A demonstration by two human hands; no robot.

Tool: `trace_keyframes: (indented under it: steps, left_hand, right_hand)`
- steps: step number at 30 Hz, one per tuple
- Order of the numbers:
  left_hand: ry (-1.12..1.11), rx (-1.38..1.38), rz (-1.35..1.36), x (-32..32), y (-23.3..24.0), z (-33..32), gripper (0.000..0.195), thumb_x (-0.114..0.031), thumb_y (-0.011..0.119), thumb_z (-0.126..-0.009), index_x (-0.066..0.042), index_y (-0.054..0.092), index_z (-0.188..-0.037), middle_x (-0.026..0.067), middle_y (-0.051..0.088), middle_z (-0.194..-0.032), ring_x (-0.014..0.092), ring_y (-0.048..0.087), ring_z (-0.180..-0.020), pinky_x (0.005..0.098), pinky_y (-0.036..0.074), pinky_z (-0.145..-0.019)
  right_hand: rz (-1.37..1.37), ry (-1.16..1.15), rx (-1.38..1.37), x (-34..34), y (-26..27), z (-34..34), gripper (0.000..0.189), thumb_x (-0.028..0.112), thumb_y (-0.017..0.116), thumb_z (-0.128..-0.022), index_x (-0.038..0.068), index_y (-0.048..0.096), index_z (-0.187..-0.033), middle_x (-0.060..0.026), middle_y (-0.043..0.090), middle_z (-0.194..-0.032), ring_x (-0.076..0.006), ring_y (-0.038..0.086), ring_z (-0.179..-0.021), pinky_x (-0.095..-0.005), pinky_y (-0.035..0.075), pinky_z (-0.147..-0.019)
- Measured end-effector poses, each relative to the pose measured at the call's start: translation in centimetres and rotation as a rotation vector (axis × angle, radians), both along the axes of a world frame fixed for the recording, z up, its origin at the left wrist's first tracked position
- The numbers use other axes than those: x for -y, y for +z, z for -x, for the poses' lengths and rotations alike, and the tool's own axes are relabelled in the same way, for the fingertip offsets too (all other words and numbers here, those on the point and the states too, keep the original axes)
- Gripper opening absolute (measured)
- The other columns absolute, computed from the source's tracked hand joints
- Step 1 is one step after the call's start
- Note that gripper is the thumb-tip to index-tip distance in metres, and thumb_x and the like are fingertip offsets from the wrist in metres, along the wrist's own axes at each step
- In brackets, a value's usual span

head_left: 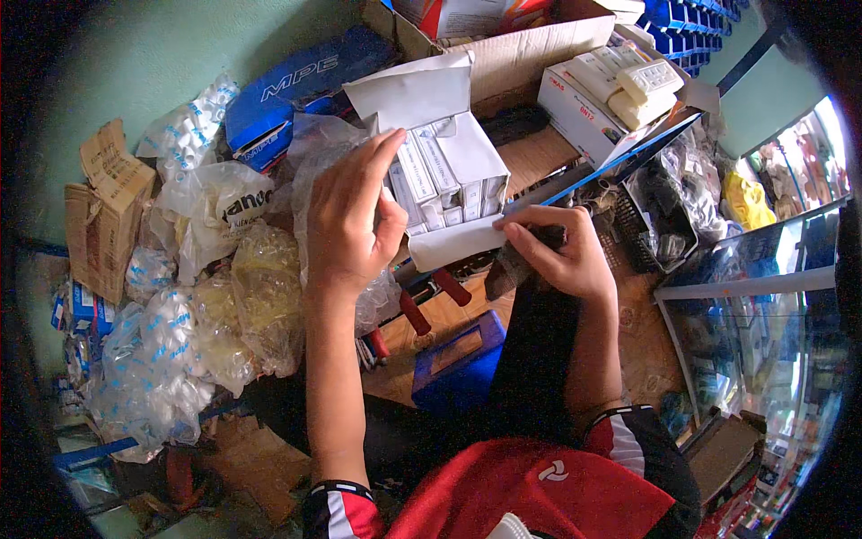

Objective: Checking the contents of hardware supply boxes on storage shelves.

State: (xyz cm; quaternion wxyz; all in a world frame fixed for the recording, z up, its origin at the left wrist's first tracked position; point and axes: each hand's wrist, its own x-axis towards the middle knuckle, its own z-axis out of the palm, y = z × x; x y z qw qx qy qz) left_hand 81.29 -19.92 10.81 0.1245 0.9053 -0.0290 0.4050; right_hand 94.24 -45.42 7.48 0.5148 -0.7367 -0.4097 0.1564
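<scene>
An opened white cardboard carton lies before me, its back flap raised and its front flap folded outward. Small white printed boxes stand packed in rows inside it. My left hand is at the carton's left side, thumb apart from the fingers, with nothing visible between them. Whether it touches the carton's wall is hidden. At the front right corner, my right hand has thumb and index finger closed on the end of the front flap.
Plastic bags of fittings are heaped on the left beside a brown carton. Behind stand a blue MPE box and a large cardboard box. Power strips top a white box. A glass case stands right.
</scene>
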Motion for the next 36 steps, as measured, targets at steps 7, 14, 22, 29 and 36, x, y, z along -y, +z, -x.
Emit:
trace_keyframes:
  steps: [7, 14, 22, 29, 36]
  left_hand:
    - [-0.061, -0.018, 0.08, -0.2, -0.1, 0.0, 0.057, 0.002, 0.057, -0.083, -0.004, 0.064, -0.139, 0.0155, 0.068, -0.136, 0.036, 0.065, -0.123, 0.0462, 0.048, -0.107]
    - [0.013, -0.021, 0.006, 0.3, 0.2, 0.3, 0.058, 0.0, 0.058, -0.077, -0.007, 0.068, -0.134, 0.0095, 0.069, -0.133, 0.032, 0.062, -0.125, 0.0461, 0.043, -0.109]
    - [0.1, -0.077, -0.098, 0.8, 0.0, 0.3, 0.054, -0.001, 0.061, -0.078, -0.009, 0.07, -0.131, 0.0058, 0.071, -0.127, 0.028, 0.061, -0.125, 0.0468, 0.04, -0.104]
    - [0.136, -0.121, -0.239, 0.8, -0.3, 0.2, 0.036, -0.004, 0.068, -0.083, -0.01, 0.076, -0.118, 0.0029, 0.072, -0.119, 0.026, 0.062, -0.116, 0.0442, 0.043, -0.097]
    - [0.189, -0.166, -0.173, 0.6, -0.7, -0.2, 0.049, -0.002, 0.066, -0.084, -0.011, 0.072, -0.132, 0.0078, 0.069, -0.131, 0.028, 0.062, -0.111, 0.0444, 0.047, -0.098]
  right_hand:
    - [-0.053, -0.106, -0.016, -0.8, 0.5, 0.2, 0.029, 0.017, 0.073, -0.097, -0.001, 0.076, -0.119, -0.0195, 0.08, -0.1, -0.0156, 0.074, -0.092, -0.0329, 0.056, -0.086]
    - [-0.105, -0.078, 0.034, -0.8, -0.1, 0.3, 0.037, 0.017, 0.072, -0.098, -0.002, 0.072, -0.13, -0.0226, 0.078, -0.113, -0.0126, 0.071, -0.103, -0.0323, 0.055, -0.093]
    - [-0.065, -0.044, -0.045, -0.8, 0.2, 0.3, 0.038, 0.018, 0.069, -0.1, 0.0, 0.071, -0.134, -0.0186, 0.076, -0.124, -0.0198, 0.069, -0.117, -0.0361, 0.051, -0.104]
    - [-0.153, -0.119, 0.003, -1.0, 0.2, 0.2, 0.035, 0.018, 0.073, -0.097, 0.001, 0.073, -0.128, -0.0198, 0.079, -0.108, -0.0142, 0.072, -0.097, -0.0352, 0.055, -0.091]
    - [-0.141, -0.184, 0.019, -1.0, 0.1, 0.1, 0.034, 0.019, 0.075, -0.095, 0.002, 0.074, -0.124, -0.016, 0.076, -0.094, -0.0156, 0.066, -0.084, -0.0337, 0.054, -0.084]
